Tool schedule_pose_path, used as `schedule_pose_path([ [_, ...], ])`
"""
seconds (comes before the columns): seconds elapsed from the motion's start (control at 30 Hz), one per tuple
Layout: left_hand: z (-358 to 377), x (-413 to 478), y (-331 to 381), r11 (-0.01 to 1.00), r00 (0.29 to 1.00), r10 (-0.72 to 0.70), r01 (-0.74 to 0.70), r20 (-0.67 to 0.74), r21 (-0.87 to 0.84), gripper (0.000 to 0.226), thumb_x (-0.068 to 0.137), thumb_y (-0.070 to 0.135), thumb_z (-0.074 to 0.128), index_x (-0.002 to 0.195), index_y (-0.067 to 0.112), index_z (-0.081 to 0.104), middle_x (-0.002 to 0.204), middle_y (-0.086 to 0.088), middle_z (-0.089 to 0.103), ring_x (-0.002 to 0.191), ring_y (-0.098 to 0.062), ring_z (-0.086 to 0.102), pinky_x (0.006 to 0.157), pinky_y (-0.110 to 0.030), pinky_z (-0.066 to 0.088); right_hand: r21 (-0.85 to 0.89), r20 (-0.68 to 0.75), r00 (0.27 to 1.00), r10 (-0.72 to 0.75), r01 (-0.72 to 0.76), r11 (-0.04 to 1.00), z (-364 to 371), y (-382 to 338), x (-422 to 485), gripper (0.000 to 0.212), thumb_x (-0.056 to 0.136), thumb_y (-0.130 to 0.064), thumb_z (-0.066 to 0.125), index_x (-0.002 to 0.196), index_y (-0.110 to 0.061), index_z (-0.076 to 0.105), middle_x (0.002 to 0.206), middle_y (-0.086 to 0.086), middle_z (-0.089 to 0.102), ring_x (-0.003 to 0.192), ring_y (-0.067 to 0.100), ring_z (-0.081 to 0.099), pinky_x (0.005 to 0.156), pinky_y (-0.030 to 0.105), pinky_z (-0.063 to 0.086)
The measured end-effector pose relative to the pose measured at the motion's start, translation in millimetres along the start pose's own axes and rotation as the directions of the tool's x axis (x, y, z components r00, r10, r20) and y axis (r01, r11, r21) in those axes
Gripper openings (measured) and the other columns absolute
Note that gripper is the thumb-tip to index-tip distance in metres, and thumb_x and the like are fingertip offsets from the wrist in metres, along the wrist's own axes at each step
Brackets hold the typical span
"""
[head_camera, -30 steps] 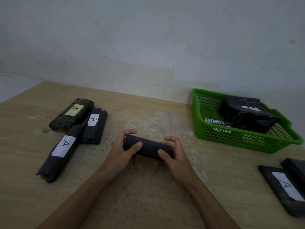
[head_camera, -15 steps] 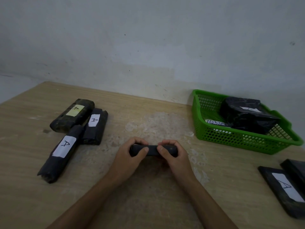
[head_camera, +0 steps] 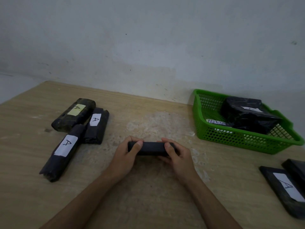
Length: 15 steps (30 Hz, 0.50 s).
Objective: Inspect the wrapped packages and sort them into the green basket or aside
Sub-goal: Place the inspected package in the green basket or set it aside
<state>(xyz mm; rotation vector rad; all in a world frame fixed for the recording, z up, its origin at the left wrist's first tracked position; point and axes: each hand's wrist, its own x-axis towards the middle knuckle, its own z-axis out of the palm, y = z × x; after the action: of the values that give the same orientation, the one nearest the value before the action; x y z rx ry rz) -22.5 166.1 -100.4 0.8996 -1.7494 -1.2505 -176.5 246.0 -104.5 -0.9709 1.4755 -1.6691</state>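
A small black wrapped package (head_camera: 151, 147) lies level between my hands at the table's middle, with no label showing. My left hand (head_camera: 125, 156) grips its left end and my right hand (head_camera: 177, 157) grips its right end, thumbs on top. The green basket (head_camera: 237, 138) stands at the right rear and holds a bulky black package (head_camera: 247, 116) with a white label, over another white label with writing (head_camera: 217, 123).
Three black packages labelled A lie at the left: one with a yellow label (head_camera: 74, 114), one short (head_camera: 96, 125), one long (head_camera: 61, 152). Two flat black packages (head_camera: 285, 187) rest at the right edge. A wall runs along the table's far edge.
The held package has turned from tilted to level and come slightly toward me. My hands first closed in on its middle, then spread back to its ends.
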Motion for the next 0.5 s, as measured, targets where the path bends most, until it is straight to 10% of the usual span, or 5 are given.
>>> schedule_pose_path([
  [0.3,-0.3,-4.3,15.8,0.993,1.0,-0.014,0.013,0.0,-0.119,0.012,0.092,0.02,0.054,0.084,0.015,0.062,0.086,0.001,0.061,0.081,-0.008,0.057,0.064,-0.005,0.043,0.142,-0.03,0.99,-0.14,0.143,0.98,-7.3,-8.3,0.2,0.047,0.065,-0.033,0.084,0.103,-0.015,0.065,0.096,-0.003,0.068,0.089,0.013,0.066,0.07,0.027,0.057],
  [0.5,0.8,-14.3,20.2,0.975,0.958,0.217,-0.221,0.19,0.003,0.024,0.09,0.021,0.056,0.108,0.035,0.054,0.097,0.006,0.065,0.091,-0.003,0.062,0.074,-0.011,0.05,0.071,-0.067,0.966,-0.251,0.256,0.964,-0.5,-24.2,-12.1,0.028,0.074,0.001,0.072,0.095,-0.014,0.062,0.081,-0.007,0.075,0.075,0.004,0.068,0.063,0.016,0.051],
])
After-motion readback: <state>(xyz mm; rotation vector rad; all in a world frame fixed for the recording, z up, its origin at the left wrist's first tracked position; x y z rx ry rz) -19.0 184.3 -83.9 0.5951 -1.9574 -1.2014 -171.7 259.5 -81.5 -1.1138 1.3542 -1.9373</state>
